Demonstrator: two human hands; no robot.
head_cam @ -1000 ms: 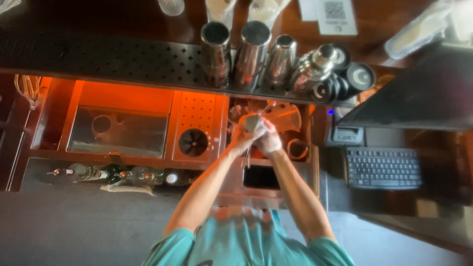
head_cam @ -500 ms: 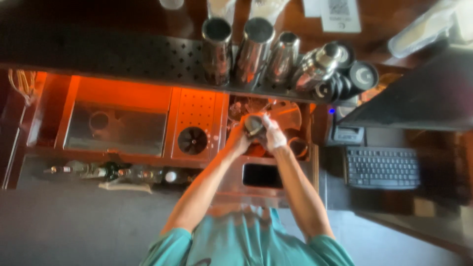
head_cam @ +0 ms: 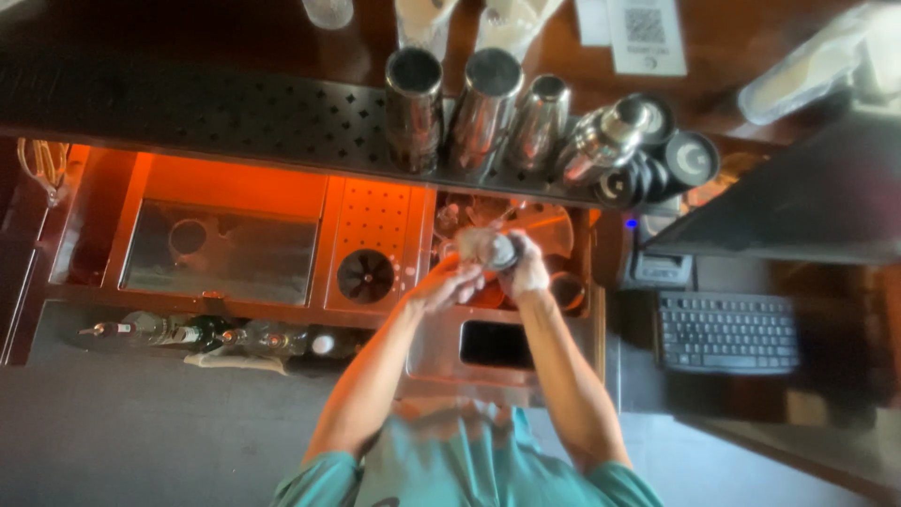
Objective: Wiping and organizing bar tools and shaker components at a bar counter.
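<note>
My right hand (head_cam: 528, 272) grips a small round metal cup (head_cam: 490, 248) over the cluttered well right of the sink. My left hand (head_cam: 449, 285) sits just below and left of the cup, fingers loosely curled and close to it. Blur hides whether those fingers touch the cup. Both forearms reach up from the bottom of the view, out of teal sleeves. What is inside the cup is hidden.
Three steel shaker tins (head_cam: 486, 101) and a capped shaker (head_cam: 605, 141) stand on a black perforated bar mat (head_cam: 216, 113). A steel sink (head_cam: 221, 252) and round rinser (head_cam: 366, 275) lie left. Bottles (head_cam: 206, 333) line the rail. A keyboard (head_cam: 727, 330) sits right, a dark screen (head_cam: 496, 345) below my hands.
Both hands were clasped together around the cup. Now my left hand has dropped slightly down and left, while the right still holds the cup in about the same place.
</note>
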